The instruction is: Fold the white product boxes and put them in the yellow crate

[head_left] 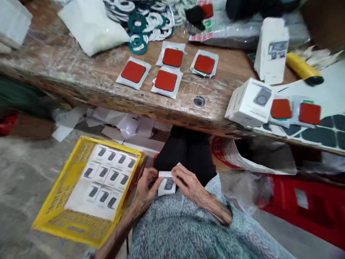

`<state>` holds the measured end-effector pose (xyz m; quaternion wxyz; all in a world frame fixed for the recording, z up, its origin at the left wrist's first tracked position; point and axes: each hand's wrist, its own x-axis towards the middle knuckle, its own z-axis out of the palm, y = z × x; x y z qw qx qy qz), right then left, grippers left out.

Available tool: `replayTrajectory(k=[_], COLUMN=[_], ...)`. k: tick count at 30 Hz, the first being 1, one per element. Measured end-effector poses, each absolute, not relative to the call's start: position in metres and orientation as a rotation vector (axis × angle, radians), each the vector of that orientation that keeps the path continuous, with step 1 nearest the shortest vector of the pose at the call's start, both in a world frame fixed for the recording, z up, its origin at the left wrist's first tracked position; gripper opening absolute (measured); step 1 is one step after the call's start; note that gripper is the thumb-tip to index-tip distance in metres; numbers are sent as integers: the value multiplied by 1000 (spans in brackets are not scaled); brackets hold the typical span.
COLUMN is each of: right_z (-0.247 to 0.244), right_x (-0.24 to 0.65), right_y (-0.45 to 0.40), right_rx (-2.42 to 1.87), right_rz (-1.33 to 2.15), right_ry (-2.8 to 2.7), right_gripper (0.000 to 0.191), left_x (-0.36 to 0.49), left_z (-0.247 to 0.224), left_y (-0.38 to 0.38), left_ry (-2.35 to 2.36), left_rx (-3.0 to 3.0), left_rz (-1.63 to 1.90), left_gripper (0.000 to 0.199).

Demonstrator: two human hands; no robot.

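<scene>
The left hand [147,185] pinched the left side of the box [166,186], and the right hand [190,181] pinched its top corner. It seemed light, stiff and easy to squash, best held by its edges.

Tabletop [88,77]: brown, streaked with whitish scuffs. Square pads [133,72]: red-orange, dark-edged, on white wrappers [139,85]. Rings [137,22]: some teal green, others white. Crate [58,187]: bright yellow; boxes [103,172] in it white, each with a dark grey printed shape. Sweater [172,226]: mottled grey-blue, flecked. Trousers [185,151]: black. Tube [303,66]: yellow, black at one end. Bag [99,28]: white.
</scene>
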<state>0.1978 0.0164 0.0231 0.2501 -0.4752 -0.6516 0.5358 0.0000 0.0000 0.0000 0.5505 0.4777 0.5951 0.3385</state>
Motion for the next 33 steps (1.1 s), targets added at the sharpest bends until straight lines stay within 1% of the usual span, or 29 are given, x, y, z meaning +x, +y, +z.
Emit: replayTrajectory(k=[3,4,7,8,11,12,14,16,19,22,24,26,28,33], right_z=[31,36,63,75,112,123,143,161,180,192,192,188,180,159], right_x=[197,197,199,200,205,208,218,237,278,327,355,377,390,403], right_y=[35,45,82,95,129,138,153,167,194,231,257,279,295,307], right_rx=[-1400,-1423,-1453,-1444,-1414,-1419,-1441,-1475,-1582,-1922,-2172,-2323,-2389,-2414], right_rz=[1362,1317,1164,1094,740,591,342,192,80,-38,-131,-187,-186,-150], right_ry=[-1744,-1728,-1656,-1660,-1764,-1807,-1886,-1961,-2017,-1974,-1884,-1786,-1739,-1769], right_gripper=[20,21,21,20,12,15,25,25,20,21,26,36,46,59], left_x=[7,10,27,35,59,67,84,100,122,140,148,154,157,152], left_z=[-3,0,25,38,80,93,112,125,131,130,128,125,123,122], left_y=[2,7,40,56,112,130,164,190,216,232,238,242,243,242], left_ry=[1532,1570,1663,1664,1670,1688,1735,1797,1864,1906,1927,1957,1986,1986], left_rx=[1280,1358,1683,1765,1869,1881,1961,2098,2254,2293,2323,2358,2392,2406], left_rz=[751,760,849,909,1058,1079,1026,900,707,604,601,626,642,589], left_gripper=[22,26,64,68,59,58,59,61,57,56,55,54,53,57])
